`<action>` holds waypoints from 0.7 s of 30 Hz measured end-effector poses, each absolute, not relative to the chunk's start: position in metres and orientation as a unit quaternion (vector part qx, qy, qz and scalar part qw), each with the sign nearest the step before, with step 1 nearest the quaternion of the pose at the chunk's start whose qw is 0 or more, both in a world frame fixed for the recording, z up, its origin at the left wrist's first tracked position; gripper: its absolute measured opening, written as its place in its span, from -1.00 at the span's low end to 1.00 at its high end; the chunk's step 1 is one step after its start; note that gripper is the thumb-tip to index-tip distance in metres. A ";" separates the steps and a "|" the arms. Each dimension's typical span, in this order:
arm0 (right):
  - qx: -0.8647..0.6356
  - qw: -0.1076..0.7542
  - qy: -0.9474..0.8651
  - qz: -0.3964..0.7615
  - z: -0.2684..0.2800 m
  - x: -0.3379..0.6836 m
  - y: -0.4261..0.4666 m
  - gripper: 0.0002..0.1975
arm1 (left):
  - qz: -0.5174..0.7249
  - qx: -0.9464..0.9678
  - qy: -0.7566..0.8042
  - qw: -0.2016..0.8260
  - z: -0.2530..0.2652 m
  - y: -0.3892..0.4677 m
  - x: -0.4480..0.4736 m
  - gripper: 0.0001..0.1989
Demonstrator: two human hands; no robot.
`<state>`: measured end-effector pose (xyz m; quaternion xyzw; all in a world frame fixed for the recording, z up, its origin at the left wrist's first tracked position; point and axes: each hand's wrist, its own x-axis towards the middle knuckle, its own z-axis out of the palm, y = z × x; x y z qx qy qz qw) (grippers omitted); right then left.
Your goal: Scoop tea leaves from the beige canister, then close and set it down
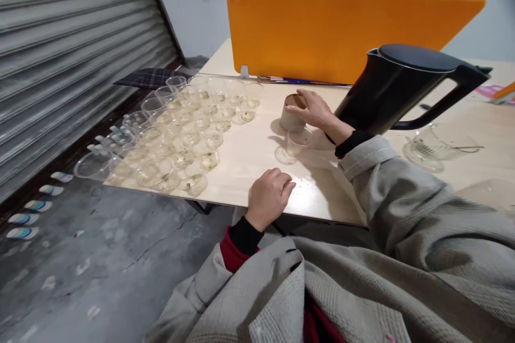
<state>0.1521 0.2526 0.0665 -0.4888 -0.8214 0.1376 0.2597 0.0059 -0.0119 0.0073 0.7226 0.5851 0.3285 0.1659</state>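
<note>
My right hand grips a beige paper cup at its rim, with the cup standing upright on the table. Just in front of that cup is a clear plastic cup, its outline hard to make out against the wood. At the table's near edge my left hand is closed in a loose curl, and nothing shows in its fingers. Small wet drops lie on the tabletop beside it. Rows of clear plastic cups with pale liquid and dark bits at the bottom cover the left end of the table.
Behind my right arm stands a black electric kettle. A clear container with a thin stirrer is at the right. An orange divider runs along the back. A ribbed metal shutter and concrete floor are at the left.
</note>
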 end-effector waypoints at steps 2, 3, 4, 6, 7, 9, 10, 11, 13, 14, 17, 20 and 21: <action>-0.492 0.249 -0.820 0.157 0.066 0.148 0.257 -0.08 | 0.327 0.722 0.586 0.170 0.008 -0.012 0.006 -0.83; -0.495 0.251 -0.816 0.161 0.065 0.146 0.258 -0.09 | 0.326 0.722 0.585 0.171 0.008 -0.012 0.006 -0.83; -0.498 0.257 -0.812 0.160 0.064 0.145 0.259 -0.10 | 0.327 0.722 0.585 0.173 0.008 -0.012 0.006 -0.83; -0.504 0.274 -0.805 0.151 0.062 0.143 0.259 -0.17 | 0.329 0.721 0.584 0.176 0.008 -0.012 0.005 -0.84; -0.507 0.284 -0.800 0.146 0.061 0.143 0.258 -0.21 | 0.332 0.720 0.583 0.177 0.008 -0.012 0.005 -0.84; -0.511 0.304 -0.792 0.136 0.061 0.144 0.257 -0.24 | 0.337 0.719 0.581 0.181 0.008 -0.012 0.005 -0.84; -0.511 0.313 -0.790 0.130 0.062 0.145 0.257 -0.23 | 0.340 0.718 0.580 0.182 0.007 -0.012 0.005 -0.84; -0.509 0.322 -0.788 0.123 0.064 0.146 0.256 -0.23 | 0.342 0.717 0.580 0.182 0.007 -0.012 0.005 -0.84; -0.497 0.342 -0.791 0.105 0.072 0.149 0.253 -0.23 | 0.346 0.715 0.580 0.181 0.006 -0.012 0.005 -0.85; -0.488 0.352 -0.793 0.094 0.079 0.151 0.250 -0.24 | 0.348 0.713 0.580 0.181 0.006 -0.011 0.005 -0.85; -0.468 0.382 -0.795 0.053 0.110 0.157 0.228 -0.26 | 0.361 0.709 0.577 0.185 0.005 -0.011 0.004 -0.86; -0.459 0.405 -0.791 0.008 0.147 0.170 0.188 -0.18 | 0.389 0.697 0.564 0.210 0.005 -0.011 0.002 -0.91; -0.445 0.408 -0.797 -0.006 0.158 0.176 0.172 -0.18 | 0.405 0.687 0.561 0.223 0.004 -0.011 0.001 -0.92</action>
